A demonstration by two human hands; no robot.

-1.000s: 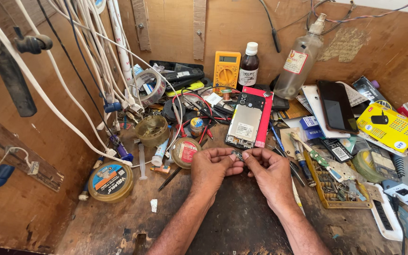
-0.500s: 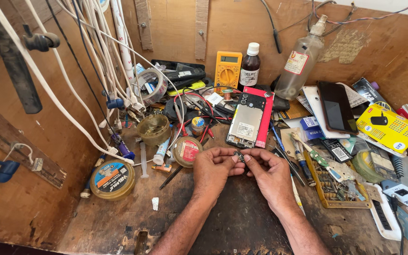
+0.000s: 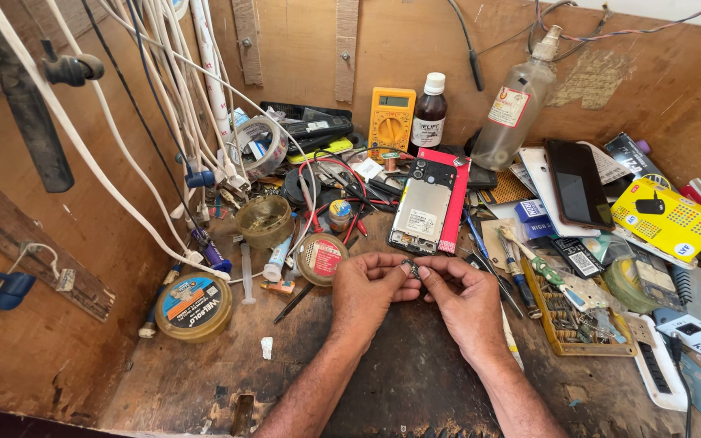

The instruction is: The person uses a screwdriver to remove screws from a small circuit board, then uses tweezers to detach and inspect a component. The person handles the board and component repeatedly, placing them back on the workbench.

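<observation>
Right now your 2 hands meet at the middle of the bench, over the dark mat (image 3: 399, 381): your left hand (image 3: 367, 290) and your right hand (image 3: 466, 298) both have their fingertips pinched shut on 1 small metallic part (image 3: 411, 268), held just above the mat and just in front of the opened phone (image 3: 422, 212). The part is too small to tell what it is, or whether anything on it has been fitted or freed. That phone lies with its back off and its insides showing, resting on a red cover (image 3: 453, 203), so by the look of it the opening-up is done while the reassembly is not. A yellow multimeter (image 3: 391, 122) stands at the back wall beside a brown bottle (image 3: 428, 113), neither one touched. Near your left hand sits a round tin (image 3: 321, 258), and near your right a tray of small bits (image 3: 579, 318), with screwdrivers (image 3: 506, 261) lying unused between.
</observation>
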